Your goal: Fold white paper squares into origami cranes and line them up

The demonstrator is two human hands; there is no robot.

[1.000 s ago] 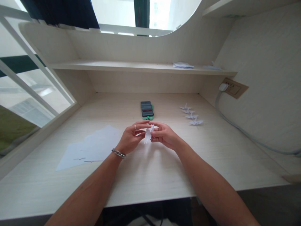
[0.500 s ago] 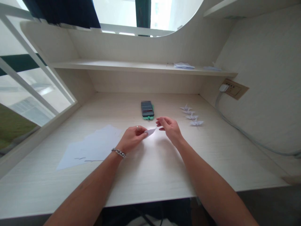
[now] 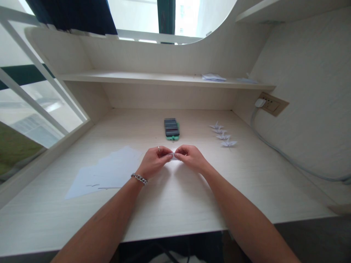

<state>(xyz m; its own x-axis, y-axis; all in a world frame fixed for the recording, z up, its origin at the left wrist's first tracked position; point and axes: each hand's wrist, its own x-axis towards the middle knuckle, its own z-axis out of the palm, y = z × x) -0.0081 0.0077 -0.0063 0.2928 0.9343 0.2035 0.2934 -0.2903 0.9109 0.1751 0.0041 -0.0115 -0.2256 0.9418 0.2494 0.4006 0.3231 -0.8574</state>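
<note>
**Both hands pinched on a folded paper at mid-desk**

The small folded piece of white paper [image 3: 173, 157] sits low over the middle of the pale wooden desk [image 3: 170, 204], just in front of the person. It is mostly hidden by fingers; only a sliver shows, so its shape cannot be made out.

The left hand [image 3: 154, 162] grips it from the left, thumb and forefinger pressed together on the paper's edge. The right hand [image 3: 192, 159] grips it from the right in the same way, fingers curled and clamped on the paper. The fingertips of the two hands nearly meet. The left hand wears a thin ring [image 3: 158, 148], and a silver chain bracelet [image 3: 139, 178] sits on that wrist.

Just beyond the hands lies a dark phone in a green case [image 3: 172, 130], flat on the desk. To the left, loose white paper sheets [image 3: 106, 171] are spread out, overlapping. To the right, well apart from the hands, four small white paper cranes [image 3: 223, 134] stand in a slanted row. Further right, a white plug [image 3: 259, 103] sits in a beige wall socket [image 3: 272, 105]. On the shelf [image 3: 137, 77] above lie folded white papers [image 3: 214, 77].
</note>
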